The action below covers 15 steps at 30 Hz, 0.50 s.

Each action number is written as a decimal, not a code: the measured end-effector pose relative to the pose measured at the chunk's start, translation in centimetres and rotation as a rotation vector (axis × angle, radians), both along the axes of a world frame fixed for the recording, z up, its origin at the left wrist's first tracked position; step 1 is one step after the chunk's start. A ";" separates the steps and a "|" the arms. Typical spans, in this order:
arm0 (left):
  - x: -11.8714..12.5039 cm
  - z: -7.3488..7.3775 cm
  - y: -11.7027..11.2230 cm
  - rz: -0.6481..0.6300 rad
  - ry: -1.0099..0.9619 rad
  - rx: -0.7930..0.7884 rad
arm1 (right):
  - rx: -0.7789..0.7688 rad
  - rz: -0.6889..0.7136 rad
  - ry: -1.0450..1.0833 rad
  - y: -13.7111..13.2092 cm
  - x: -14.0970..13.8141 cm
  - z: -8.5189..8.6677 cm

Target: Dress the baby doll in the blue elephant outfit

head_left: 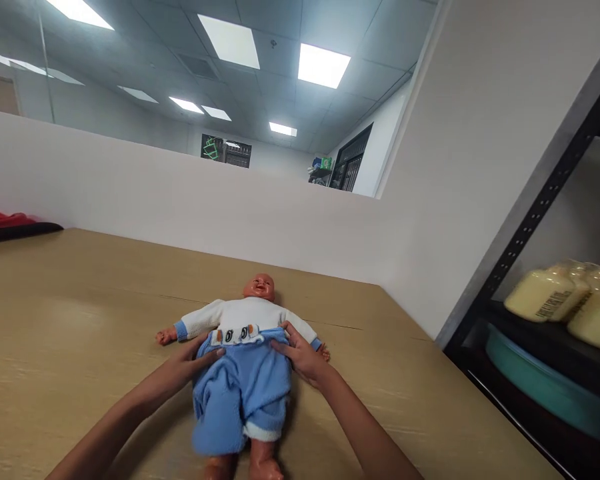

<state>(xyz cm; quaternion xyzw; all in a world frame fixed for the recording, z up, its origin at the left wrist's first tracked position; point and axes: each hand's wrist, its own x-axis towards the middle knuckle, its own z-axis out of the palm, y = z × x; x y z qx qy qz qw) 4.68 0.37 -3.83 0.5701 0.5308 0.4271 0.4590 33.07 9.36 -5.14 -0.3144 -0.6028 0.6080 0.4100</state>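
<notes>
Closest in, the doll's feet [266, 468] poke out from the blue trousers [240, 393], and here's the work: the left hand [200, 357] and right hand [304, 355] each have a grip on the waistband, pinching it at either side, some fingertips tucked from view. It looks like straightening the waist; the next move seems to call for an even pull, both sides level. The doll [253, 313] lies face-up on the table [105, 300], arms flung wide, and its little hand [324, 351] sits right by the right hand, a likely snag. Off to the right, a rack [523, 230] carries a teal basin [540, 387] and pale yellow packs [540, 297]; far left, red cloth [5, 219]; behind, the white wall [230, 207]. None of those blocks the hands.
</notes>
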 end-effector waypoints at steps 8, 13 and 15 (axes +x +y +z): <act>1.0 0.1 3.7 0.164 0.118 0.094 | -0.026 -0.244 0.045 2.5 -1.7 -2.8; 0.2 -0.5 3.9 0.196 0.124 0.174 | 0.102 -0.284 -0.031 2.4 -0.7 -3.2; 0.4 -0.6 4.5 0.218 0.140 0.209 | 0.162 -0.327 -0.060 2.7 -0.8 -3.1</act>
